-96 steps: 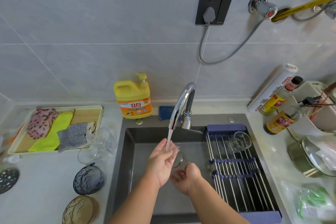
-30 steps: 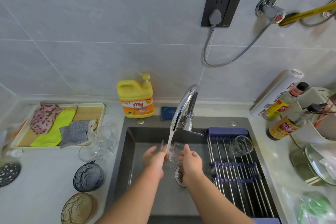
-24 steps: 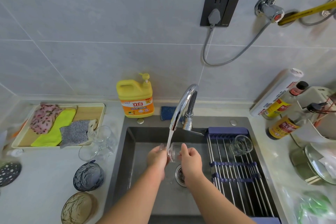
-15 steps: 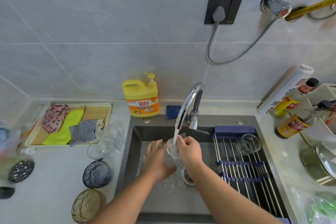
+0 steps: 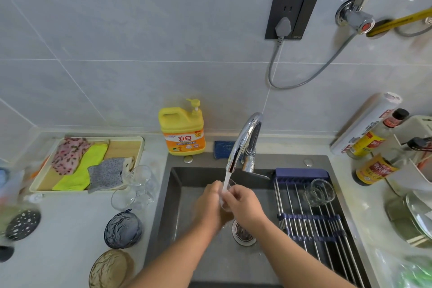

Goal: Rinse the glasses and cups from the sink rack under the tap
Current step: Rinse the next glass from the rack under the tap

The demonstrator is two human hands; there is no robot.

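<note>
Both hands meet under the chrome tap, whose water stream falls between them. A small clear glass is mostly hidden between the palms; only a bit of its rim and side shows. My right hand grips the glass from the right. My left hand is cupped against its left side. One clear glass lies on the metal sink rack at the sink's right side. Two clear glasses stand on the counter left of the sink.
A yellow detergent bottle and a blue sponge sit behind the dark sink. A tray with cloths, two bowls and a black trivet are on the left counter. Sauce bottles and dishes crowd the right.
The hands have stayed under the stream and closed tighter round the glass, turning it; the camera view shifted slightly.
</note>
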